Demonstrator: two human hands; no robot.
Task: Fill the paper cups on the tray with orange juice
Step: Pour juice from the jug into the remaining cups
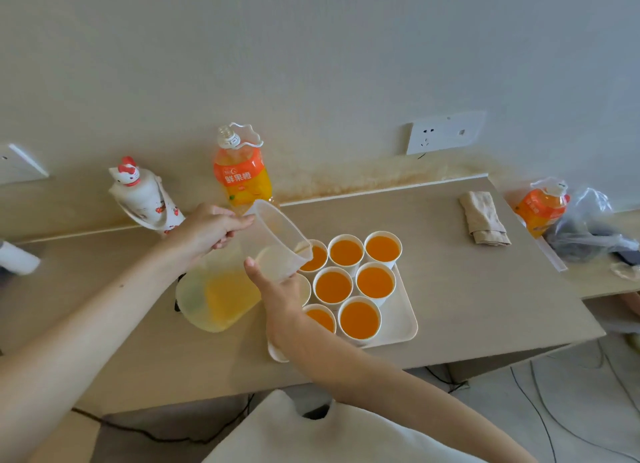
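Both left hand (213, 229) and right hand (282, 298) curled round tilted jug (277, 232), spout over cup (319, 259).

Both of the person's forearms are bare right down to the left hand (211, 229) and the right hand (281, 298), and neither hand is covered. A small dark spot (120, 284) marks the left forearm (104, 305). A whitish cloth (311, 438) lies under the arms at the bottom edge; whether it is a garment cannot be told.
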